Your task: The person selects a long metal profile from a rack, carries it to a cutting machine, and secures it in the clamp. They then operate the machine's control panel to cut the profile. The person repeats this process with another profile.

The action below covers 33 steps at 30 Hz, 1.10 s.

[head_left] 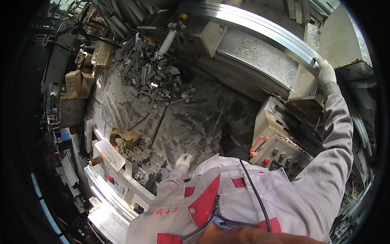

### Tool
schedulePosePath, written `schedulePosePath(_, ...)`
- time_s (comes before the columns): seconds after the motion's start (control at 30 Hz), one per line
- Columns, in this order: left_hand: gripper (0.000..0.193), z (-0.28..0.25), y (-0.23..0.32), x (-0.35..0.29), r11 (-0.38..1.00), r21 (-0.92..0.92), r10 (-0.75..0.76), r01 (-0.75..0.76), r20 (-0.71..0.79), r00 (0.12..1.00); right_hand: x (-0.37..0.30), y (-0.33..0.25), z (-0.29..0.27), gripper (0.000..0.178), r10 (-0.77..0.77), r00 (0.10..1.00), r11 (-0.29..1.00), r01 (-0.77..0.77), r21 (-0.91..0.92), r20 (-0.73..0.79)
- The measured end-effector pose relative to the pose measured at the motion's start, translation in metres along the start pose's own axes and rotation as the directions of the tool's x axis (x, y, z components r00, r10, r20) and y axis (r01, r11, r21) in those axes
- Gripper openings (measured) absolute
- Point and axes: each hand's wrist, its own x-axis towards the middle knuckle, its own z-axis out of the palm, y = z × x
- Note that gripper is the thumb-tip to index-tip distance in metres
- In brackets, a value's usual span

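Note:
My right arm reaches out to the far right, and my gloved right hand (326, 72) is closed around the near end of a long silvery aluminium profile (252, 19). The profile has lengthwise grooves and runs away to the upper left across a metal machine bed (260, 51). Its far end is lost among dark machine parts. Down by my waist, my gloved left hand (184, 160) hangs with its fingers curled in, and nothing shows in them. Below the hand, to its left, lie several stacked metal offcuts (144, 162).
A control panel (280, 156) with coloured buttons and an orange handle stands close on my right. A heap of metal offcuts (152, 75) covers the floor ahead, beside a cylinder (168, 40). To the left are a white bin (109, 155), wicker-like crates (74, 84) and bright profiles (106, 189).

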Motion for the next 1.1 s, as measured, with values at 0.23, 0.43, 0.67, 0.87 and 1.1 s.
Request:
schedulePosePath(0.23,0.032,-0.114,0.167,0.075,0.900,-0.386,0.169,-0.204,-0.123,0.978,0.001,-0.054,-0.002,0.088,0.033,0.997,0.994,-0.039,-0.097,-0.063)
schedulePosePath(0.43,0.029,-0.221,0.351,0.131,0.724,-0.406,0.506,-0.557,-0.235,0.830,0.018,-0.156,-0.011,0.098,-0.026,0.991,0.998,0.017,-0.066,-0.130)
schedulePosePath(0.67,0.032,-0.299,0.533,0.292,0.530,-0.456,0.654,-0.715,-0.317,0.687,0.072,-0.268,-0.030,0.096,-0.104,0.947,0.995,0.097,-0.036,-0.303)
schedulePosePath(0.87,0.040,-0.266,0.629,0.408,0.526,-0.277,0.794,-0.804,-0.179,0.580,0.088,-0.298,-0.036,0.095,0.052,0.978,0.998,-0.045,0.044,-0.200)
schedulePosePath(1.1,0.037,-0.243,0.664,0.429,0.539,-0.230,0.821,-0.810,-0.067,0.566,0.094,-0.308,-0.053,0.099,0.039,0.995,0.999,-0.037,0.026,-0.096)
